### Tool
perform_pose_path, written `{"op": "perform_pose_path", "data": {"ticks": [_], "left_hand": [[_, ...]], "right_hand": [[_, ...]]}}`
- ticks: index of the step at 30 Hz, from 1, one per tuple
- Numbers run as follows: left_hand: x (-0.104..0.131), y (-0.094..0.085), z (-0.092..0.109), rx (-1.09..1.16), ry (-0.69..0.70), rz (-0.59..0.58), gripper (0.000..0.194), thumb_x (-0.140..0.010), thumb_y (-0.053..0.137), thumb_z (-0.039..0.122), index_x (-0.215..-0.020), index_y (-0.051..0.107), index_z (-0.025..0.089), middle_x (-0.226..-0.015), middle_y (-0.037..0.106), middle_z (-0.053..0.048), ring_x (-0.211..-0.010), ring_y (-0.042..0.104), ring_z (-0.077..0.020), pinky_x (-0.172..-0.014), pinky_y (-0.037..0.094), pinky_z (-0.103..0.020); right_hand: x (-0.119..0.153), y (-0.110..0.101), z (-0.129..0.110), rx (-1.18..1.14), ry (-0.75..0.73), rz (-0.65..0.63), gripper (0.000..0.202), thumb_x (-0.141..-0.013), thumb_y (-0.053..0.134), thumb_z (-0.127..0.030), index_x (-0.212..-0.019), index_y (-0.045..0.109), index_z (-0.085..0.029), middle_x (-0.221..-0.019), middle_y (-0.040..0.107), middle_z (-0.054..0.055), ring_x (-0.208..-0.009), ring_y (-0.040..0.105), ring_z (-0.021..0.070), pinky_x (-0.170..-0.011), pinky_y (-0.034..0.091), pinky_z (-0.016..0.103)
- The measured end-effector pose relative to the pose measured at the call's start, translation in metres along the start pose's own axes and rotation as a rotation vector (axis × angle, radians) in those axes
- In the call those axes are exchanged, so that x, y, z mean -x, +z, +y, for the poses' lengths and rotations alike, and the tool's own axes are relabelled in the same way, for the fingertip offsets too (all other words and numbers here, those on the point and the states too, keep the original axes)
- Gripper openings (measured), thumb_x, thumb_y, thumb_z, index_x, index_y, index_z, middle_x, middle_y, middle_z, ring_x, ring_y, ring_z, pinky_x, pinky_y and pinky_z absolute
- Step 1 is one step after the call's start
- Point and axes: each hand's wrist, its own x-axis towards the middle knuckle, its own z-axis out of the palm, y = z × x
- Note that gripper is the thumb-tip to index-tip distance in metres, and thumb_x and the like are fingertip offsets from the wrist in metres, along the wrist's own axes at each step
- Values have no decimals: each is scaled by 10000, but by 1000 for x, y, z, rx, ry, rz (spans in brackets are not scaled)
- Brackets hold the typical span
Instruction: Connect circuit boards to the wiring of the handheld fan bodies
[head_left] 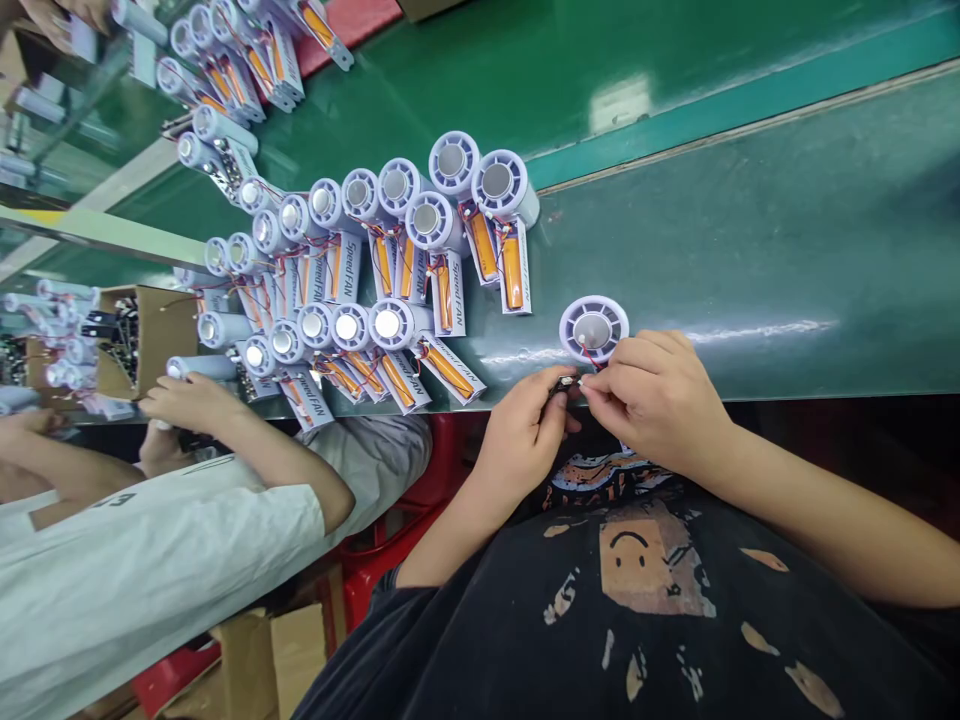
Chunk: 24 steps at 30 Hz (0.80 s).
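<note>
A light purple fan unit (594, 328) with a round grey centre lies at the bench's front edge, just beyond my hands. My left hand (529, 425) pinches a small black part (562, 384), seemingly a circuit board. Close against it, my right hand (652, 400) has its thumb and fingertips together on a tiny white connector (583, 381). Thin red wires run from the fan unit toward the fingertips. The unit's lower part is hidden behind my right hand.
Many fan units (394, 322) with orange batteries stand in rows on the green bench (720, 240) to the left. A co-worker's arm (247, 430) reaches in at left, near a cardboard box (169, 335) of black parts. Red stools (382, 550) stand below.
</note>
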Motion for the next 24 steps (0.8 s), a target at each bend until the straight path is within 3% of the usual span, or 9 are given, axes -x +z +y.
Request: {"op": "perform_pose_path", "data": {"ticks": [5, 10, 17, 22, 24], "left_hand": [[-4, -4, 4, -149, 92, -1, 276, -960, 464, 131, -1194, 598, 184, -903, 703, -22, -754, 677, -143, -783, 560, -298], [-4, -6, 7, -301, 214, -9, 295, -966, 443, 111, -1226, 572, 160, -982, 710, -54, -903, 669, -168, -834, 549, -302], [0, -1, 10, -332, 251, -7, 325, -979, 433, 124, -1292, 517, 148, -949, 726, -57, -902, 671, -174, -850, 553, -317], [-3, 1, 2, -203, 232, -16, 301, -965, 448, 122, -1241, 547, 192, -886, 708, -21, -751, 663, -139, -784, 558, -300], [-4, 0, -1, -182, 243, 15, 298, -931, 470, 103, -1193, 570, 203, -969, 710, -35, -829, 674, -152, -819, 560, -321]], "right_hand": [[-2, -1, -1, 33, -29, 2, 286, -911, 550, -206, -631, 611, -192, -650, 561, 21, -687, 467, 172, -670, 336, 347], [-2, -2, -2, 81, -50, 14, 323, -930, 522, -193, -619, 608, -196, -651, 567, 24, -694, 478, 172, -678, 325, 348], [1, 2, 6, -55, 21, -17, 280, -955, 537, -244, -702, 653, -212, -687, 605, 15, -717, 514, 171, -680, 332, 348], [7, -6, 18, -200, 79, 56, 83, -897, 634, -333, -917, 636, -252, -823, 606, 27, -791, 551, 194, -696, 404, 361], [8, -12, 24, -274, 83, 94, 225, -847, 690, -377, -1024, 605, -268, -903, 612, 44, -829, 561, 207, -720, 436, 376]]}}
